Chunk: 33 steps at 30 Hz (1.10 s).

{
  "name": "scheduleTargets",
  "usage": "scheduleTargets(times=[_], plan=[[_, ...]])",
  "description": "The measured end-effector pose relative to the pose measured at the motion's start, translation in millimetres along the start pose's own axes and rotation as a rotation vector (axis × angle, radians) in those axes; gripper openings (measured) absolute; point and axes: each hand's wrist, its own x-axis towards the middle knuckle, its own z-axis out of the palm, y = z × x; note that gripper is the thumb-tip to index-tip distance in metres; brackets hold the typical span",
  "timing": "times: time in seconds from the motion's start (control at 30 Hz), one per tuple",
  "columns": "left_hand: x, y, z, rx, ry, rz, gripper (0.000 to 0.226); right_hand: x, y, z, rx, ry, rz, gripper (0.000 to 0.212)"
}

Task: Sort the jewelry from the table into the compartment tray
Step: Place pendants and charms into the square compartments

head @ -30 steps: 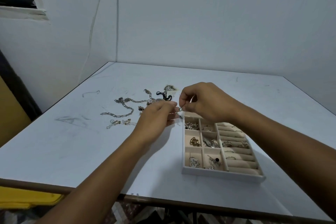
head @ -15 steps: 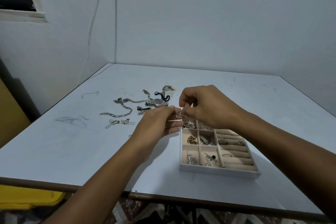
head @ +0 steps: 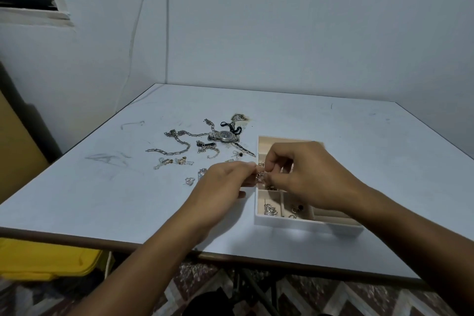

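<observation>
Far left, under the counter [head: 77, 200] edge, there's one yellow bin [head: 38, 259] on the floor. On the counter itself the unsorted jewelry sits in a loose spread left of centre. One long link chain [head: 177, 147] snakes from the left end toward the far right, with a couple of little gold-ish earrings [head: 171, 161] just in front of it. Then comes one silver watch [head: 224, 136], face up, its band stretched on a diagonal from far-left to near-right and pointing at the tray's far corner. A black cord [head: 230, 127] is curled right behind it. The smaller bits are too tangled for an exact count. One tiny silver piece [head: 189, 181] lies alone just left of the left hand [head: 225, 187]. Both hands are up off the counter and meet fingertip to fingertip. The left one's fingers are curled and pinching one small silvery item [head: 260, 176], and the right hand [head: 307, 177] pinches that same item from the other side with thumb and forefinger. It hangs right over the left wall of the single compartment tray [head: 307, 226], about halfway along it. It's too small to tell which way it points. The tray's left wall runs away from me, and the right hand covers most of its middle. In the near row I can see two small compartments, each with some silver pieces in it.
</observation>
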Motion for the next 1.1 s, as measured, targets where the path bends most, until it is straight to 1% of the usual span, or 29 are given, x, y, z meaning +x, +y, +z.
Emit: scheduleTargets(times=[0.13, 0.23, 0.4, 0.57, 0.63, 0.8, 0.93, 1.03, 1.1], plan=[[-11, -3, 4, 0.128, -0.006, 0.052, 0.031, -14, 4, 7, 0.118, -0.011, 0.055, 0.011], [-15, -5, 9, 0.195, 0.019, 0.081, 0.028, -21, 10, 13, 0.097, -0.006, 0.064, 0.01], [-17, -13, 8, 0.271, -0.002, 0.118, 0.019, -30, 15, 13, 0.081, -0.047, 0.062, 0.005], [-11, -14, -6, 0.323, 0.083, 0.2, 0.014, -12, 15, 8, 0.089, -0.028, 0.105, 0.01], [-3, -13, -13, 0.334, 0.116, 0.231, 0.013, 10, 16, 11, 0.003, -0.014, 0.099, 0.011], [22, -8, -31, 0.418, 0.217, 0.25, 0.013, 73, 18, 28, -0.274, -0.024, 0.02, 0.015], [39, -7, -43, 0.458, 0.276, 0.219, 0.013, 108, 16, 45, -0.447, -0.09, 0.02, 0.015], [47, -8, -48, 0.452, 0.297, 0.214, 0.013, 119, 15, 55, -0.521, -0.138, 0.045, 0.015], [51, -9, -48, 0.446, 0.302, 0.214, 0.013, 122, 13, 57, -0.527, -0.181, 0.064, 0.009]])
